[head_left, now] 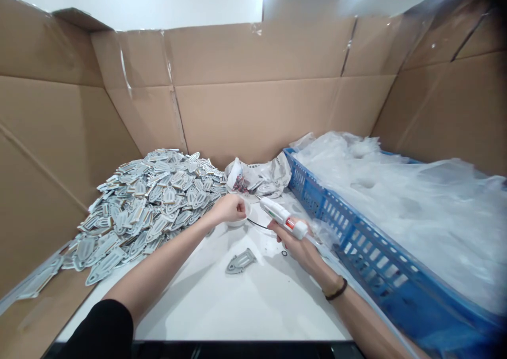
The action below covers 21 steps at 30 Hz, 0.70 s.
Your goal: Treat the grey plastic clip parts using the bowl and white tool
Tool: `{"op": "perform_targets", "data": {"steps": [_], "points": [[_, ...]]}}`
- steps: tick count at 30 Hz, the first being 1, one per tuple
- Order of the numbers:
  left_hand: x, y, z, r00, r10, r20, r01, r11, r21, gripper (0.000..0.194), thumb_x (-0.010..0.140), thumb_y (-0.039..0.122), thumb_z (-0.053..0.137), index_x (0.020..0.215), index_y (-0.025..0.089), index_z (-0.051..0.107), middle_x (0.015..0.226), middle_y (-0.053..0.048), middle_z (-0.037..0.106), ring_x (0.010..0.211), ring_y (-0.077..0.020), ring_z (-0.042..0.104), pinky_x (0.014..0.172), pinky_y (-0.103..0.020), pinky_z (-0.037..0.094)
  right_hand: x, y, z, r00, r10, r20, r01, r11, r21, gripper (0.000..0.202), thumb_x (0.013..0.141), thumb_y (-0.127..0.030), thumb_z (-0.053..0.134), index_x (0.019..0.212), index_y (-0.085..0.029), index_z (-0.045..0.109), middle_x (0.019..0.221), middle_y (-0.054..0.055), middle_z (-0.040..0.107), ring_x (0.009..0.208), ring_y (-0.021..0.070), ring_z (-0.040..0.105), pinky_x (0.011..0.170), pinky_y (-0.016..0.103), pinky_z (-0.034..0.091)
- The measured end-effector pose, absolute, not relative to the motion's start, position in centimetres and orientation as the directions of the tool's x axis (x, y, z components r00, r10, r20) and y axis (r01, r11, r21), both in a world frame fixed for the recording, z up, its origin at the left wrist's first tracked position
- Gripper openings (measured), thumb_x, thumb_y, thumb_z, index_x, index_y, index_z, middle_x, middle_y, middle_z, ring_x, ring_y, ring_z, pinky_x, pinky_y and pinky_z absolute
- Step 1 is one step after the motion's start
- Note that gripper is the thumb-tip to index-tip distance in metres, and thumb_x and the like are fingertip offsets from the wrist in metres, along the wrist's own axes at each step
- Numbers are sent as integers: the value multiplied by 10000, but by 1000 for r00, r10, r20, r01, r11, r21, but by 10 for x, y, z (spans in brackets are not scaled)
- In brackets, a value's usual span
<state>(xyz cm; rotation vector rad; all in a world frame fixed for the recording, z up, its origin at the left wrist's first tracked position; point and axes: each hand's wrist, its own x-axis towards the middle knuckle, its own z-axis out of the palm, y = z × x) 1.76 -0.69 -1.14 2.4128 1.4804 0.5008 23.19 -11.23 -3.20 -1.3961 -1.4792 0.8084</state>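
Observation:
My left hand is at the rim of a small white bowl, its fingers pinched together. Whatever they hold, if anything, is too small to make out. In my right hand is a white tube-shaped tool with an orange-red patch near its thick end, tilted toward the upper left. A thin black line, a wire or rod, runs between the bowl and my right hand. One grey flat plastic piece with slots lies on the white table below both hands. A small black ring lies beside my right hand.
A large heap of similar grey pieces fills the left. Crumpled printed paper with small dark reddish bits lies behind the bowl. A blue plastic crate filled with clear plastic bags lines the right. Cardboard walls enclose the table.

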Motion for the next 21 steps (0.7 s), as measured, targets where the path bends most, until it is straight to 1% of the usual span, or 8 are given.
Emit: {"op": "perform_targets", "data": {"steps": [2,7,9,12,15,17,21], "points": [[17,-8,-13,427,889,163,781,-454,430,32,665,198,666,661,189,696,670,-31,706,638,-192,631,629,-262,422,232,-113,-31,66,980,189,385,150,-911,339,769,-510,609,738,-175,647,515,-16,535,447,115,461,427,229,336],[6,-11,-17,389,901,194,726,-429,537,142,785,218,585,877,174,682,622,-16,694,598,-184,654,623,-254,448,232,-112,-34,58,978,198,397,160,-904,336,780,-506,600,712,-179,628,515,-12,550,450,113,474,438,227,336],[2,-12,-16,368,903,223,710,-428,559,118,791,219,587,858,175,673,656,-25,705,635,-187,668,636,-256,452,231,-111,-36,71,977,203,415,156,-896,330,782,-508,599,714,-185,618,522,-15,552,455,111,472,441,224,340],[-2,-14,-14,335,898,286,696,-440,567,84,778,259,637,767,182,670,760,-45,725,716,-198,661,682,-275,449,231,-110,-39,93,974,207,426,149,-892,332,781,-512,598,681,-196,577,523,-22,536,455,106,460,436,219,341],[-5,-19,-12,299,895,331,668,-444,597,117,776,286,654,726,180,658,761,-43,711,720,-192,632,700,-285,451,230,-111,-38,94,974,206,415,150,-897,320,785,-503,594,704,-193,597,530,-20,544,464,107,473,437,214,346],[-7,-22,-12,274,899,341,633,-435,640,128,783,297,646,742,176,647,755,-39,702,708,-180,627,683,-275,464,230,-111,-36,82,979,189,414,139,-900,316,787,-497,589,736,-188,629,530,-16,558,458,108,478,431,213,344],[-10,-28,-15,215,909,358,575,-414,706,154,786,300,642,870,172,652,841,-46,708,762,-175,646,707,-269,492,230,-112,-33,90,981,172,434,117,-893,332,779,-502,589,750,-179,658,526,-2,578,433,107,468,411,215,333]]}}
